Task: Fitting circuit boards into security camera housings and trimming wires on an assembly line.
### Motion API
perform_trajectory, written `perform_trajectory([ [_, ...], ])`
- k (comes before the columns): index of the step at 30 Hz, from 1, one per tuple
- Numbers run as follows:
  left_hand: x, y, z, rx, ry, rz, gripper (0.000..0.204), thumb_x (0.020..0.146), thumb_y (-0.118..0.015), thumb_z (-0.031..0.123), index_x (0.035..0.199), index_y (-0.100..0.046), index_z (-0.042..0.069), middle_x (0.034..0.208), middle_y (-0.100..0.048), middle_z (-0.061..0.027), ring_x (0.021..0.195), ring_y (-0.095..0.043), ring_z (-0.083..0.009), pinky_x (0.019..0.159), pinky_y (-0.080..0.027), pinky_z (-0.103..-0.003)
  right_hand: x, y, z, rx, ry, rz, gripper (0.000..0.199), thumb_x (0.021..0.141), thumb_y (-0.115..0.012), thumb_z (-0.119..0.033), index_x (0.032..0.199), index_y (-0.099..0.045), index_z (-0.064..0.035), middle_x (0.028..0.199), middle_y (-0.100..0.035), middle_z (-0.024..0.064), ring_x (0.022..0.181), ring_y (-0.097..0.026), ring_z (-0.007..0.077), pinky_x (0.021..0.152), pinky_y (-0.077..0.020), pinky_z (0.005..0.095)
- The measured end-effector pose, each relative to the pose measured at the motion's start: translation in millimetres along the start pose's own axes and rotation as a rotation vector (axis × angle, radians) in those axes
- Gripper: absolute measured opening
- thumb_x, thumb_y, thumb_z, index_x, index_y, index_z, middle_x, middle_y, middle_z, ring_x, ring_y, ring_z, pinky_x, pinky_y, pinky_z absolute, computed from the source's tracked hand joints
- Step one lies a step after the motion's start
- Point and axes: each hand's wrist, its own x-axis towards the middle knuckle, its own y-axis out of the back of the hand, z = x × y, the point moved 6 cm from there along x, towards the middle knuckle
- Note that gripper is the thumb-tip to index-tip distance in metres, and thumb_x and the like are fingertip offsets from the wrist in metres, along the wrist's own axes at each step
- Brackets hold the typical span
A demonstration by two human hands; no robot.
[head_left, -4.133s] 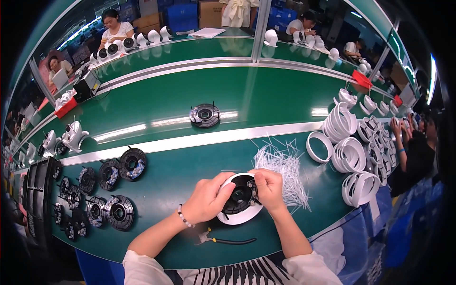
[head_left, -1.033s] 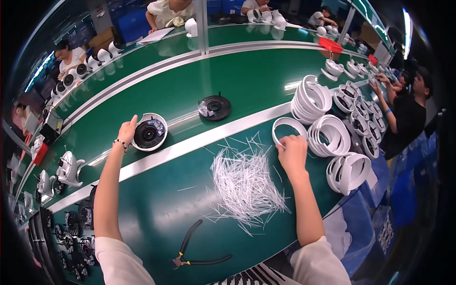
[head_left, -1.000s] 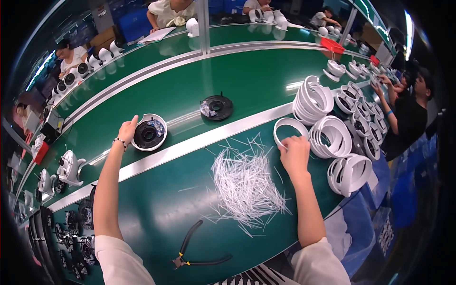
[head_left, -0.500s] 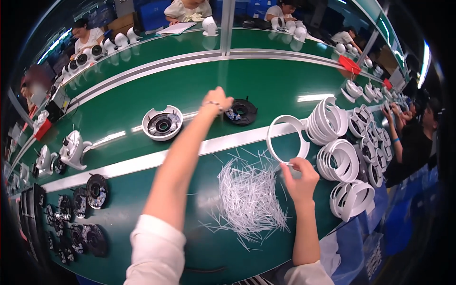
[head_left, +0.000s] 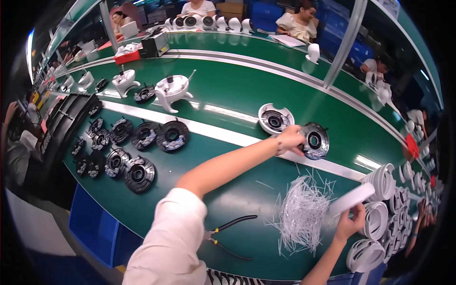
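My left hand (head_left: 290, 141) grips the edge of a black round plastic disc (head_left: 315, 141) with a centre hole and some wiring, held tilted over the near edge of the green belt. A white bowl-shaped housing (head_left: 275, 118) with a black ringed insert lies just beyond that hand. Lower right, the fingers of my right hand (head_left: 350, 222) pinch a white plastic ring (head_left: 352, 198), seen edge-on. Beside this ring lies a loose pile of thin clear-white strips (head_left: 305, 213) on the table.
Stacked white rings (head_left: 375, 221) stand at the right. Several black discs (head_left: 139, 174) lie on the left of the table, near a black rack (head_left: 71, 121). Pliers (head_left: 228, 232) rest near my left sleeve. White housings (head_left: 172, 90) stand on the belt; co-workers sit beyond.
My view has swung left. The black disc, flat on the belt before, is now in my left hand, tilted and nearer. My right hand has turned the white ring from face-on to edge-on.
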Motion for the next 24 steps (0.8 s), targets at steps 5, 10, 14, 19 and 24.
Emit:
perform_trajectory([
  [5, -151.7, 75.7, 3.9, -0.085, -0.232, 0.246, 0.048, 0.074, -0.048, -0.007, 0.117, -0.029, 0.001, 0.107, -0.048, -0.0120, 0.089, -0.057, -0.0211, 0.063, -0.057, -0.030, 3.1, -32.8, -66.6, 0.003, 0.227, -0.190, 0.018, 0.069, -0.060, 0.008, 0.086, -0.058, 0.0025, 0.073, -0.058, 0.0121, 0.064, -0.057, 0.0216, 0.061, -0.0458, 0.0271],
  [10, -251.7, 126.0, -13.6, -0.076, -0.492, 0.435, 0.051, 0.079, -0.045, -0.009, 0.121, -0.021, 0.005, 0.115, -0.043, -0.0109, 0.100, -0.052, -0.0196, 0.071, -0.055, -0.033, -16.2, -108.6, -153.9, 0.172, 0.480, -0.643, 0.025, 0.063, -0.057, 0.010, 0.085, -0.058, 0.0001, 0.078, -0.059, 0.0138, 0.069, -0.058, 0.0293, 0.062, -0.0476, 0.0343],
  [14, -262.6, 125.8, -11.2, -0.081, -0.562, 0.424, 0.050, 0.079, -0.045, -0.010, 0.120, -0.021, 0.005, 0.115, -0.042, -0.0119, 0.101, -0.051, -0.0192, 0.073, -0.054, -0.032, -48.0, -153.7, -173.8, 0.093, 0.473, -1.001, 0.023, 0.062, -0.050, 0.009, 0.082, -0.057, 0.0005, 0.077, -0.058, 0.0144, 0.074, -0.056, 0.0319, 0.066, -0.0465, 0.0381],
  [19, -270.6, 125.2, -12.1, -0.133, -0.565, 0.417, 0.047, 0.079, -0.044, -0.010, 0.118, -0.022, 0.004, 0.115, -0.041, -0.0122, 0.101, -0.051, -0.0193, 0.073, -0.054, -0.033, -64.2, -173.9, -163.2, -0.012, 0.417, -1.122, 0.018, 0.066, -0.054, 0.004, 0.083, -0.057, 0.0004, 0.083, -0.058, 0.0141, 0.080, -0.055, 0.0316, 0.070, -0.0451, 0.0393],
  [24, -273.6, 123.5, -15.4, -0.167, -0.575, 0.419, 0.047, 0.079, -0.044, -0.010, 0.117, -0.021, 0.004, 0.116, -0.040, -0.0127, 0.101, -0.051, -0.0195, 0.074, -0.054, -0.033, -48.2, -156.7, -192.3, -0.045, 0.320, -0.901, 0.061, 0.065, -0.070, -0.037, 0.109, -0.048, -0.0010, 0.119, -0.043, 0.0224, 0.109, -0.042, 0.0371, 0.090, -0.0366, 0.0412],
])
